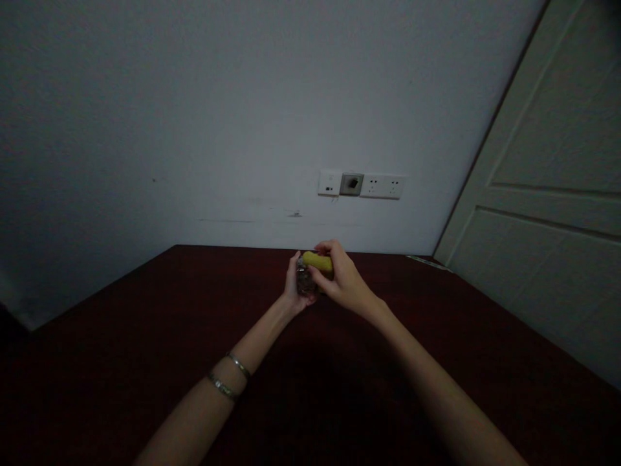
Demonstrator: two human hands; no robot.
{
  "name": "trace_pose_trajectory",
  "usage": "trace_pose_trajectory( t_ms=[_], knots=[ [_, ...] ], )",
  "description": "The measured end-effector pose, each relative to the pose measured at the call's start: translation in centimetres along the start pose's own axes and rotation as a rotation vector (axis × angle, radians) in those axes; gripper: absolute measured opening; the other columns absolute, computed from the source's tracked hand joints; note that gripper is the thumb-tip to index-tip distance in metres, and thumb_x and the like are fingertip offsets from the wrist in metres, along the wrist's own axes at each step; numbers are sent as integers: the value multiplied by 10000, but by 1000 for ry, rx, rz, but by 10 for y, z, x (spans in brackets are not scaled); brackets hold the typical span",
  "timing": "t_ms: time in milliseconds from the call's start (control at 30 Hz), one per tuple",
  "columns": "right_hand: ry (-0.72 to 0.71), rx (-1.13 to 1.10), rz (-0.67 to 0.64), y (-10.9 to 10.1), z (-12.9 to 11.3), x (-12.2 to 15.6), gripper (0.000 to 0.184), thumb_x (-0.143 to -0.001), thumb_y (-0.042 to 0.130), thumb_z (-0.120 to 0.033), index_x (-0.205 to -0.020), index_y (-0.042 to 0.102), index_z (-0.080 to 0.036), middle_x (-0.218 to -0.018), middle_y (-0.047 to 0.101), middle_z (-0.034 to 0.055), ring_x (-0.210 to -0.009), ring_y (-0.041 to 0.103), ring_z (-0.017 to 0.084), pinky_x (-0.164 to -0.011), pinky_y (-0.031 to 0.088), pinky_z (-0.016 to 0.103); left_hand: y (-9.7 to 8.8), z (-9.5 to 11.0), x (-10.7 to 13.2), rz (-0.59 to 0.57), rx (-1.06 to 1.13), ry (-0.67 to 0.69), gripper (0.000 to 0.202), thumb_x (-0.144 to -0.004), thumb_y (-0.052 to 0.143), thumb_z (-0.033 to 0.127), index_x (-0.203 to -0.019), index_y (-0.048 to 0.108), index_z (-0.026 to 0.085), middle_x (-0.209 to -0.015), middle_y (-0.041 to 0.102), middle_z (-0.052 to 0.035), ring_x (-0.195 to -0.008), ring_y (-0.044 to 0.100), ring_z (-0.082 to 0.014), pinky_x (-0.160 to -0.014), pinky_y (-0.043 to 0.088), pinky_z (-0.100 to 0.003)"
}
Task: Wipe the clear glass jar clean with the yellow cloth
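Note:
My left hand (292, 290) is wrapped round a small clear glass vessel (305, 281), with the thumb up along its left side. Between the fingers and thumb of my right hand (338, 275) is a yellow sponge (317, 261). The sponge lies against the top of the glass, and my right thumb reaches across the front of it. Both hands are together over the far part of the dark red table (194, 310). The glass is partly hidden by my fingers, and its exact shape is too dim to tell.
A pale wall (242, 129) rises behind the table's far edge. Set into it is a row of sockets and switches (361, 185). On the right stands a panelled door (548, 194), close to the table's edge. A thin flat strip (429, 262) lies at the far right corner.

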State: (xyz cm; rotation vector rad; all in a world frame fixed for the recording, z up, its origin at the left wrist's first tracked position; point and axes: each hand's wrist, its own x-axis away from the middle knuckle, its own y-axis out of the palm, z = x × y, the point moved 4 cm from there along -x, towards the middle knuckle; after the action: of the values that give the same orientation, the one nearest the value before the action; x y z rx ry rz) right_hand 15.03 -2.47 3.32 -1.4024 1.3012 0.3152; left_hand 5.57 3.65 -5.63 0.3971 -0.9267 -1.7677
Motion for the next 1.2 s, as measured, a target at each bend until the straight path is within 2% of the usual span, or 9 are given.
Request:
trace_pose_trajectory(
  t_ms=[100, 267, 367, 500, 633, 800, 867, 1000, 1200],
  knots=[
    [-19, 0, -46, -2, -7, -1, 460, -722, 527, -110, -1158, 408, -191, -1045, 554, 99, -930, 562, 201, -813, 469, 349, 0, 6, 0, 4, 81, 121, 419, -822, 483, 542, -747, 616, 152, -541, 625, -13, -402, 574, -120, -322, 379, -181],
    [-83, 13, -25, -9, -10, -2, 245, -755, 563, -144, -991, 564, -209, -944, 607, 55, -873, 590, 185, -788, 491, 331, 3, 3, 2, 58, -41, 61, 537, -812, 425, 633, -641, 572, 145, -415, 511, -2, -273, 432, -102, -246, 268, -195],
    [-120, 33, -15, -11, -4, -1, 295, -787, 567, -157, -1072, 604, -221, -1067, 619, 77, -994, 590, 204, -873, 486, 369, 7, 3, 5, 72, -79, 57, 555, -823, 383, 642, -595, 537, 161, -381, 471, 6, -257, 406, -94, -246, 257, -191],
    [-33, 29, 90, -16, 10, 0, 362, -795, 555, -145, -1145, 617, -217, -1226, 613, 98, -1141, 565, 221, -990, 438, 412, 15, 5, 7, 5, -96, 59, 530, -831, 392, 625, -605, 536, 168, -403, 509, -3, -271, 434, -95, -259, 281, -192],
    [86, -46, 57, -19, 21, -1, 393, -793, 546, -142, -1167, 620, -237, -1210, 651, 61, -1143, 589, 211, -1016, 431, 409, 16, 5, 6, -35, -145, 34, 552, -827, 374, 640, -587, 529, 168, -399, 506, -13, -246, 419, -100, -244, 251, -197],
    [40, 124, 133, -38, 26, -2, 422, -813, 532, -133, -1216, 604, -237, -1318, 575, 77, -1212, 538, 221, -1045, 404, 430, 18, 7, 5, -132, -212, 27, 607, -845, 267, 642, -680, 576, 147, -421, 533, -38, -243, 431, -127, -218, 215, -204],
    [28, 142, 86, -42, 27, -2, 423, -800, 560, -143, -1209, 614, -234, -1347, 548, 84, -1210, 538, 233, -1042, 408, 446, 18, 7, 4, -155, -228, 25, 614, -839, 269, 647, -694, 585, 141, -428, 543, -44, -248, 444, -132, -217, 223, -205],
    [48, -30, -54, -36, 24, -4, 400, -781, 606, -188, -1175, 639, -250, -1277, 610, 67, -1169, 578, 231, -1022, 427, 453, 14, 6, 1, -129, -259, 19, 602, -795, 346, 685, -624, 567, 152, -423, 541, -31, -243, 450, -127, -220, 250, -213],
    [116, -331, -81, -18, 17, -4, 363, -791, 656, -306, -1153, 640, -324, -1299, 594, 26, -1195, 560, 214, -1049, 395, 462, 11, 3, -1, -113, -313, 13, 622, -762, 364, 721, -600, 570, 157, -397, 524, -29, -247, 426, -113, -234, 251, -213]
  ],
)
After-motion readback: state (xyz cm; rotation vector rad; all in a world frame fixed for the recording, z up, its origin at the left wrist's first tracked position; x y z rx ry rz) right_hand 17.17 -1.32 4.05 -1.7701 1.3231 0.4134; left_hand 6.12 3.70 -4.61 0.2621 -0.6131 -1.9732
